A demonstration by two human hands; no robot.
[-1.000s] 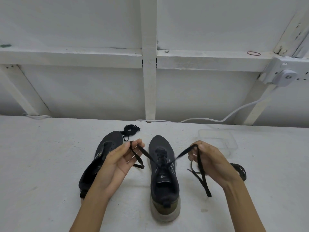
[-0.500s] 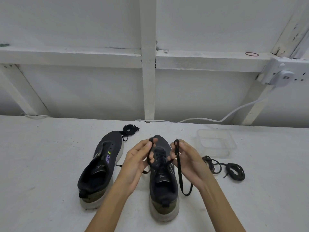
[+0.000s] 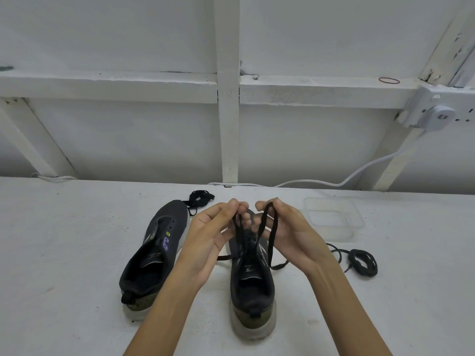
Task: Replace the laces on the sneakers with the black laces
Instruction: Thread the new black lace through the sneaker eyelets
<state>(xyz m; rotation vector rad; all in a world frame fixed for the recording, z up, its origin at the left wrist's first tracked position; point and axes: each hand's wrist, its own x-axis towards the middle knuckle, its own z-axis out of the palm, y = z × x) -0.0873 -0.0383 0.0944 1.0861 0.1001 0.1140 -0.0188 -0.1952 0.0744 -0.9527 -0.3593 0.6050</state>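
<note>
Two dark grey sneakers stand heels toward me on the white table. The left sneaker (image 3: 156,255) has no lace in its eyelets. The right sneaker (image 3: 253,283) carries a black lace (image 3: 272,235) in its eyelets. Both hands are raised above its toe, close together. My left hand (image 3: 210,240) pinches one lace end between thumb and fingertips. My right hand (image 3: 285,232) pinches the other end, which loops over my fingers and hangs down beside the shoe. The toe of the right sneaker is hidden behind my hands.
A bundled black lace (image 3: 199,200) lies behind the left sneaker. Another coiled black lace (image 3: 362,262) lies to the right. A clear plastic tub (image 3: 334,218) sits beyond my right hand. A white cable (image 3: 321,182) runs along the wall to a socket (image 3: 434,116).
My hands were spread apart pulling the lace ends outward; they have come together above the right sneaker's toe and risen, still holding the lace ends.
</note>
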